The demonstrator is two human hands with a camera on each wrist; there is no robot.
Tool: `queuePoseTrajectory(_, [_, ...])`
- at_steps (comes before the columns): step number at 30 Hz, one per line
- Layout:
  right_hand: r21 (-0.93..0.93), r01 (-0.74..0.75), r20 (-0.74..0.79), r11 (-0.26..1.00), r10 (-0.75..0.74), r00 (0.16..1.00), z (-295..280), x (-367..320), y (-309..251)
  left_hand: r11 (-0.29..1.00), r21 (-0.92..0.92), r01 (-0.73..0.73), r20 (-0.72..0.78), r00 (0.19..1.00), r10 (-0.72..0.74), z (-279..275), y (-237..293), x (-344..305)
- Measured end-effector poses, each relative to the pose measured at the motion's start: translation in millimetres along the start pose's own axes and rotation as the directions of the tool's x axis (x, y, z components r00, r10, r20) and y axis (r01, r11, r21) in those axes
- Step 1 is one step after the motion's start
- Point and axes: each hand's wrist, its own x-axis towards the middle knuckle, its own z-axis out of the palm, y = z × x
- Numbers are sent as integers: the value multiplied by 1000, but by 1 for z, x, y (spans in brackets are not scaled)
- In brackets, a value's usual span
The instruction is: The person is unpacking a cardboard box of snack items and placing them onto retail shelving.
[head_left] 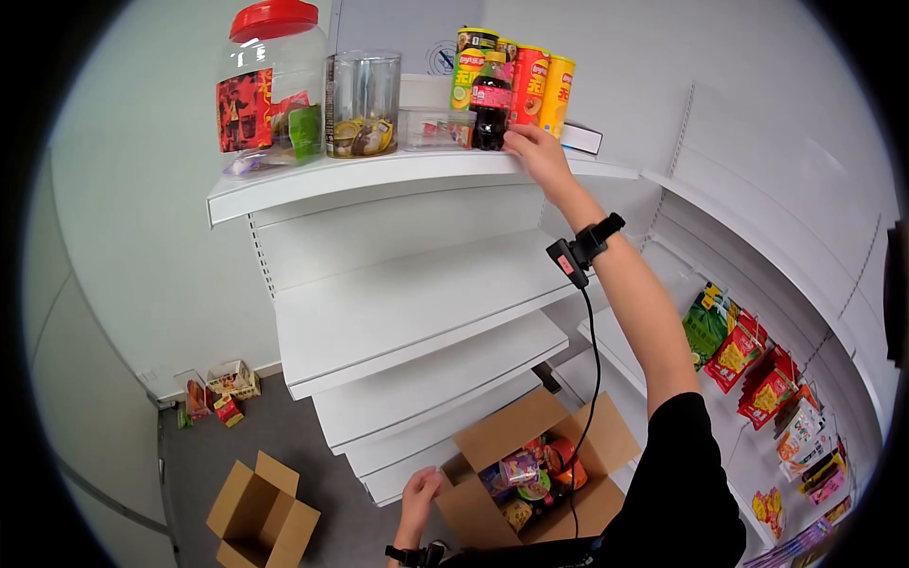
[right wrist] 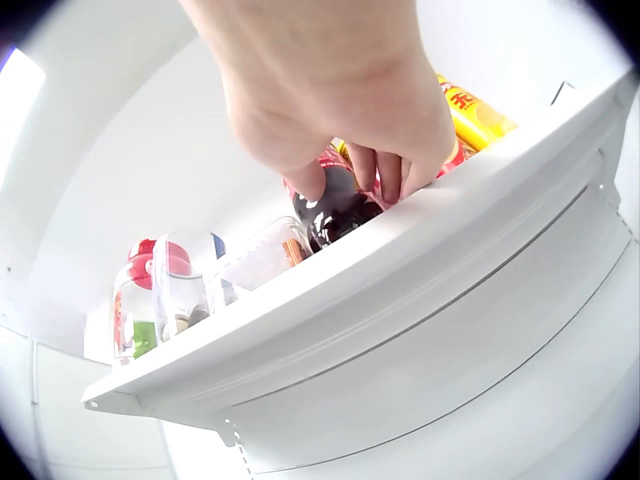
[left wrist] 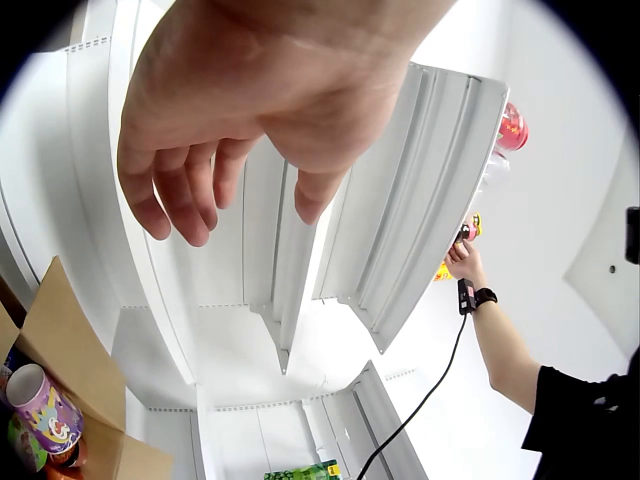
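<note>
On the top shelf (head_left: 379, 172) stands a small bottle of dark cola (head_left: 490, 118) with a pink label, upright in front of several chip canisters (head_left: 531, 85). My right hand (head_left: 542, 159) grips its lower part from the right. In the right wrist view, the thumb lies on one side of the dark bottle (right wrist: 335, 208) and the fingers on the other. My left hand (head_left: 419, 494) hangs low beside a cardboard box (head_left: 478, 511) of snacks. The left wrist view shows that hand (left wrist: 250, 100) with loosely bent fingers and nothing in them.
Left of the bottle stand a clear plastic bin (head_left: 431, 130), a clear tub (head_left: 365, 99) and a red-lidded jar (head_left: 275, 90). Lower shelves (head_left: 417, 303) step down beneath. Another cardboard box (head_left: 260, 519) sits open on the floor. Snack bags (head_left: 739, 355) hang at the right.
</note>
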Motion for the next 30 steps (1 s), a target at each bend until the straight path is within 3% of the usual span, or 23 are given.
queuePoseTrajectory(4, [204, -30, -48, 978, 41, 998, -15, -42, 12, 1000, 9, 17, 7, 1000, -17, 0, -6, 0])
queuePoseTrajectory(6, [447, -171, 47, 878, 168, 985, -28, -89, 15, 999, 25, 39, 0, 999, -39, 0, -8, -1])
queuePoseTrajectory(8, [504, -282, 147, 816, 241, 959, -40, -135, 37, 998, 40, 58, -23, 998, -57, -1, -10, -1])
queuePoseTrajectory(13, [571, -589, 268, 572, 549, 792, -82, -248, 97, 990, 84, 110, -38, 994, -107, -3, -7, -1])
queuePoseTrajectory(16, [635, -637, 217, 438, 689, 691, -113, -309, 138, 982, 124, 143, -41, 989, -139, -1, -7, 1])
queuePoseTrajectory(18, [690, -640, 198, 337, 763, 615, -136, -349, 167, 980, 127, 151, -47, 988, -147, 5, -5, 2])
queuePoseTrajectory(21, [722, -602, 65, 341, 833, 550, -152, -396, 173, 966, 188, 179, -13, 984, -180, 8, -9, 5])
queuePoseTrajectory(25, [834, -507, 41, 219, 891, 453, -171, -457, 192, 954, 208, 214, 6, 975, -220, 16, -11, 8])
queuePoseTrajectory(30, [914, -369, -49, 170, 947, 317, -177, -525, 201, 947, 234, 222, 50, 969, -240, 28, -11, 13])
